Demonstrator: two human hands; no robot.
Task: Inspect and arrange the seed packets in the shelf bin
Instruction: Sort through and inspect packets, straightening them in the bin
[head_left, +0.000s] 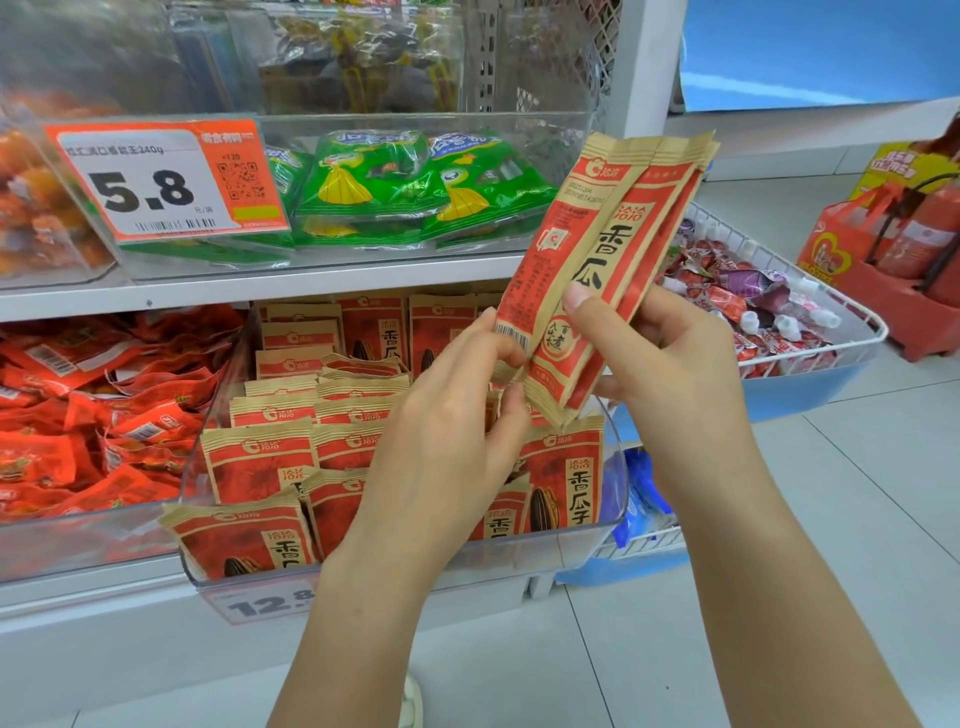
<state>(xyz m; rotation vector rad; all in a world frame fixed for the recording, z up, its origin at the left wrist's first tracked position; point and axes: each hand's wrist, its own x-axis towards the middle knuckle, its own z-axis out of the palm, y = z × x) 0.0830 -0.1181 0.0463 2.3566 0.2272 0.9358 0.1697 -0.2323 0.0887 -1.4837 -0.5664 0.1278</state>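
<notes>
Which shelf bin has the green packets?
The clear upper bin with the 5.8 price tag; the lower bins hold red packets.

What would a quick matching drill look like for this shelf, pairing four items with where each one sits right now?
Items:
1. held seed packets
2. green snack packs
3. 5.8 price tag
4. clear shelf bin

Places:
A. upper shelf, behind a clear front
B. lower shelf, filled with red and tan packets
C. raised above the bin, gripped by the left hand and right hand
D. clipped on the front of the upper bin, left of the green packs

Pairs: 1-C, 2-A, 3-D, 4-B
</notes>
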